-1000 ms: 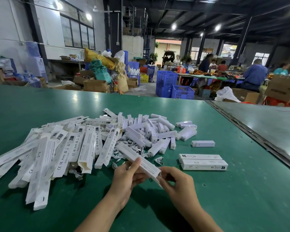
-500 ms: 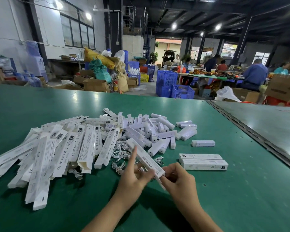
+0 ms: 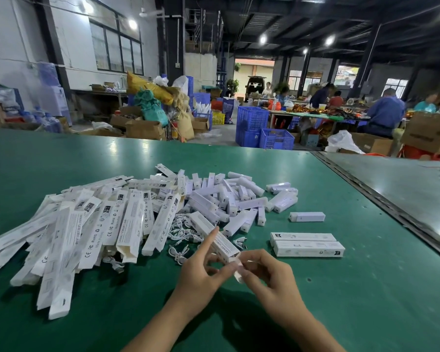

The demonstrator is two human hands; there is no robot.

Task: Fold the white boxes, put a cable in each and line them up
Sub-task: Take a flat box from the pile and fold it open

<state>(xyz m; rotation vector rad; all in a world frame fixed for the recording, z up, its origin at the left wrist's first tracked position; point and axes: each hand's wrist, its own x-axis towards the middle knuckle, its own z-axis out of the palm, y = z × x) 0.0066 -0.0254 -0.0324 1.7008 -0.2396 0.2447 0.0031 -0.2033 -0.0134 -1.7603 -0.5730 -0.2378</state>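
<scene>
Holds white box (image 3: 226, 247) low over green table (image 3: 353, 301) in left hand (image 3: 201, 278), fingers curled round it, index straight on top, pinches its near end flap with right hand (image 3: 269, 278), two folded boxes (image 3: 308, 243) side by side just right.

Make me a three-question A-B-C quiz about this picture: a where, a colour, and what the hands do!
1. Where do the two closed white boxes lie side by side?
A. On the table, right of the pile of flat boxes.
B. On top of that pile.
C. In a blue crate.

2. What colour is the table?
A. Red.
B. Green.
C. Yellow.

3. What is happening to the white box nearest the person?
A. It lies untouched.
B. One hand holds it.
C. Both hands hold it.

Answers:
1 A, they lie on bare table right of the pile.
2 B, its top is green.
3 C, the left hand grips it and the right hand pinches its end flap.
</scene>
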